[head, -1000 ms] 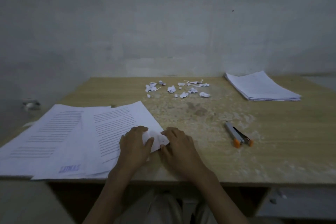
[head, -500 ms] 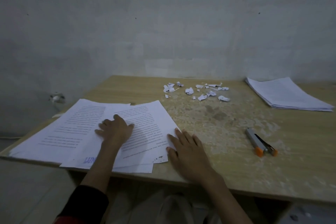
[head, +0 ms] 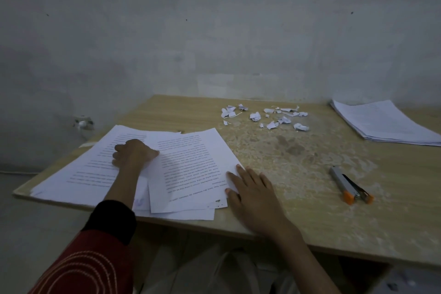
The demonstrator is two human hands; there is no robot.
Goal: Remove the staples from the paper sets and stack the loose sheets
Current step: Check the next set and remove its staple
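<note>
Left hand (head: 134,154) is way out at about 10 o'clock, arm fully stretched, knuckles up and fingers curled under, thumb poking toward 3 o'clock. Forearm's bare, with a red sleeve with a black cuff (head: 112,219) bunched near the elbow. Right hand (head: 254,190) sits closer in at about 1 o'clock, palm down and flat, fingers loosely spread pointing toward 11 o'clock, bare forearm trailing back to 5 o'clock.

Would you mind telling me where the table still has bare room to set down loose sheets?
Bare table lies between the scraps, the stapler and the right hand. The left side is crowded with printed sheets.
</note>
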